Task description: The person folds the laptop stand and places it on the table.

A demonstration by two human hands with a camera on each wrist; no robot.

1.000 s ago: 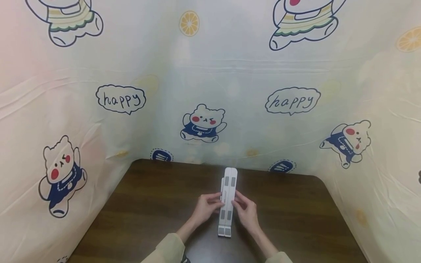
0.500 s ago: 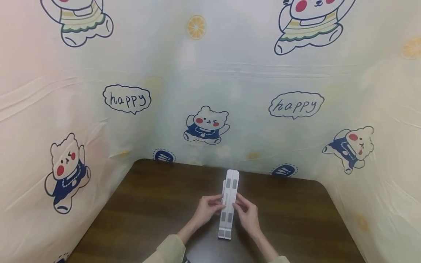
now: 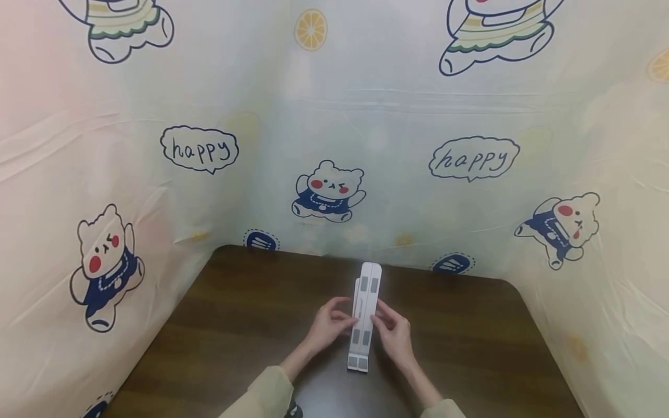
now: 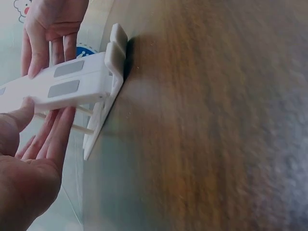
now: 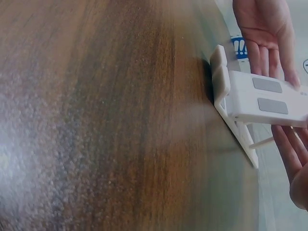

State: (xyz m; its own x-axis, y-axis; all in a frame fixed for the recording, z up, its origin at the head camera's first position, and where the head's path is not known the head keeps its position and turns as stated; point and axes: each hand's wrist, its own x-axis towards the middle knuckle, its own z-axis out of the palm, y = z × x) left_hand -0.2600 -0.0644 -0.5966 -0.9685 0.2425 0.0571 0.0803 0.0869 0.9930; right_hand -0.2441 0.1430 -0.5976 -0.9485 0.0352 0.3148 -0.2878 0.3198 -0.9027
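A white folding laptop stand [image 3: 367, 310] with grey pads stands on the table, its two bars lying side by side and sloping up from the lipped foot [image 4: 114, 58]. My left hand [image 3: 325, 326] holds its left edge, thumb on the padded face and the other fingers reaching behind. From the opposite side, my right hand [image 3: 395, 338] grips the bars with thumb in front and fingers at the back. Thin rods show beneath the bars in the left wrist view, between the raised part and the base. The bars partly hide the fingertips of both hands.
The dark wood table [image 3: 245, 325] spreads out on both sides of the stand. Behind it and at the sides hangs a pale cloth [image 3: 387, 128] printed with cartoon bears. A small dark object [image 3: 295, 411] shows beside the left sleeve [image 3: 269, 392].
The left index finger has lifted slightly off the stand's edge, while the thumb remains there. The right hand keeps its hold. The head view has shifted a little.
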